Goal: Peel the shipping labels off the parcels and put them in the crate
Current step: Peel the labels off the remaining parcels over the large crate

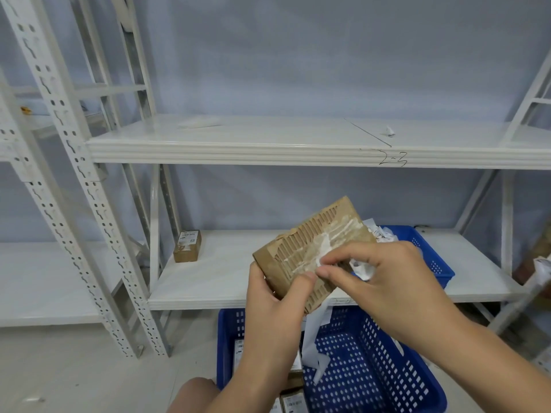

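Left hand [268, 299] grips my parcel [313, 242], right hand [387, 281] pinches its label [324, 248], over the 6 o'clock crate [372, 368], before a white shelf [208, 278].

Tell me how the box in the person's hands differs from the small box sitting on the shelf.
The held parcel is stripped, its face torn to bare ribs with white residue; the shelf parcel keeps its white label whole. The held parcel is tilted, gripped by the left hand while the right hand pinches a label scrap; the shelf parcel lies flat on the lower shelf. Both are brown cardboard.
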